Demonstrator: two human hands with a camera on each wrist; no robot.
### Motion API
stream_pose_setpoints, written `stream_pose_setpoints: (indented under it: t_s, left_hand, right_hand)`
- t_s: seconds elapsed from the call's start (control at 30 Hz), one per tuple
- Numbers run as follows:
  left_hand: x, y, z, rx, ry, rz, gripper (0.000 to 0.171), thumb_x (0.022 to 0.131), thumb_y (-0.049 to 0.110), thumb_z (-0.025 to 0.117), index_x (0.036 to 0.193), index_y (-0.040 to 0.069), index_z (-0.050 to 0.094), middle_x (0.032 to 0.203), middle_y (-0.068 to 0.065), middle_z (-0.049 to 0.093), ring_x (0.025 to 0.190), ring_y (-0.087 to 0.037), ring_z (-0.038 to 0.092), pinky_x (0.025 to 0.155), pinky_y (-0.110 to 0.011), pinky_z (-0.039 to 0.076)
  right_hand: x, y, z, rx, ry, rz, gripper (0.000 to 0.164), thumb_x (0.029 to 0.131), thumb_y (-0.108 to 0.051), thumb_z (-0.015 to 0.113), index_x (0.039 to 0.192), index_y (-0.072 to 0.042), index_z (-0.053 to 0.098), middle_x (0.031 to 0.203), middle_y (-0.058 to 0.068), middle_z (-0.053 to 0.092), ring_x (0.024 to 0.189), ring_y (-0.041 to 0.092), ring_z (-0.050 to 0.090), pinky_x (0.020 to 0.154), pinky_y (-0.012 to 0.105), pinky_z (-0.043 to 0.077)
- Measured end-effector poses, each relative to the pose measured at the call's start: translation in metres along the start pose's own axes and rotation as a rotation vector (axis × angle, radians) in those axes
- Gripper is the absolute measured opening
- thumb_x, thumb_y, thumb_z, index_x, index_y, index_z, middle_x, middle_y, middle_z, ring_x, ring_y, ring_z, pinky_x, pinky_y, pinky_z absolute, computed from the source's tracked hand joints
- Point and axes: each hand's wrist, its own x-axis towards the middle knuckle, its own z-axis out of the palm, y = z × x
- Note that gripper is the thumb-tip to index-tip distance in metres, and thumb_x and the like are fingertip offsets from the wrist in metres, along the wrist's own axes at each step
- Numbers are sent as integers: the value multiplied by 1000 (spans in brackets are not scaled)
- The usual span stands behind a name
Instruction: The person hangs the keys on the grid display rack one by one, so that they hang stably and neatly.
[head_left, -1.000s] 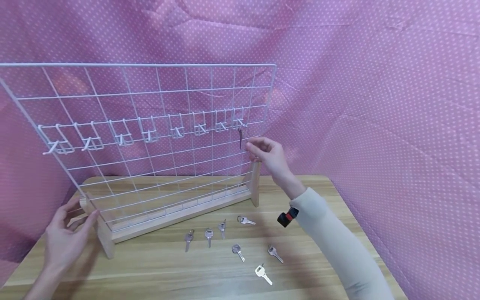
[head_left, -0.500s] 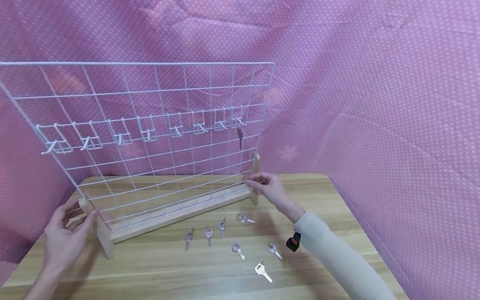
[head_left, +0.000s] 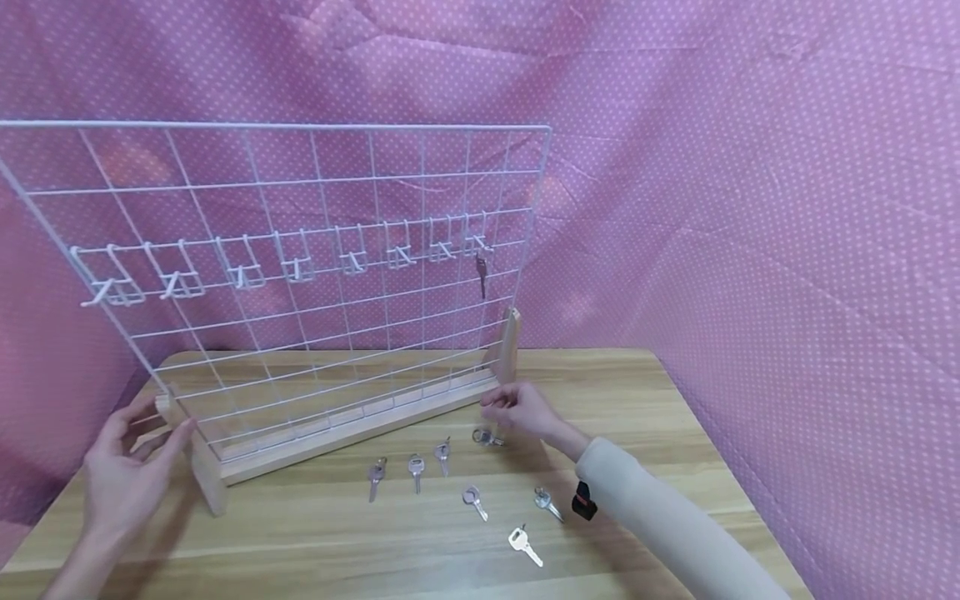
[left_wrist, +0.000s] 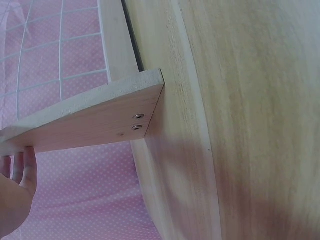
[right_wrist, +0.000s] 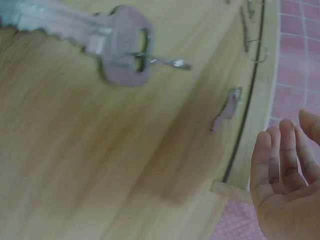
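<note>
Seven flat metal keys [head_left: 526, 547] lie on the wood-grained worktop [head_left: 337, 550]; an eighth key [head_left: 482, 268] hangs from the rightmost of eight white wire hooks [head_left: 178, 284]. The right hand [head_left: 524, 410] hovers near one, grip loosely wide; the left hand [head_left: 126, 477] holds a wooden end board [head_left: 204, 468].

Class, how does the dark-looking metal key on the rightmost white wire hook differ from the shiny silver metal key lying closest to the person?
The dark-looking metal key hangs from the rightmost white wire hook; the shiny silver metal key rests on the pale wooden table. The dark key hangs blade down; the shiny key lies flat. The dark key looks dull; the shiny key looks bright. Both have wide heads and narrow blades.
</note>
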Motion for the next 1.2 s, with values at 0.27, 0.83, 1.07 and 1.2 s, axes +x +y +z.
stream_pose_setpoints:
  t_s: [0.27,0.83,1.07,1.2]
  left_hand:
    - [0,-2,0,8,3,16,59,83,-18,75,128,19,65,111,23,65,95,12,64,82,3,57]
    - [0,-2,0,-11,10,7,60,82,-19,75,125,22,65,110,23,65,94,11,64,81,3,57]
    - [1,1,0,1,-4,-32,59,84,-17,75,126,22,63,111,23,64,95,11,64,82,3,57]
    - [2,3,-1,8,-15,-57,57,86,-15,75,128,21,63,110,22,63,95,11,64,83,3,57]
  right_hand:
    - [3,11,4,-131,-52,1,21,92,-12,80,109,1,76,93,13,77,74,9,58,61,14,53]
    - [6,24,9,-277,-118,-58,13,91,-12,82,101,-5,80,98,10,80,77,6,62,66,15,56]
    - [7,23,14,-271,-116,-32,14,88,-11,84,100,-5,80,92,8,79,76,7,63,65,15,56]
    - [8,23,16,-267,-136,-10,15,88,-13,86,100,-7,79,92,4,77,76,7,62,66,14,56]
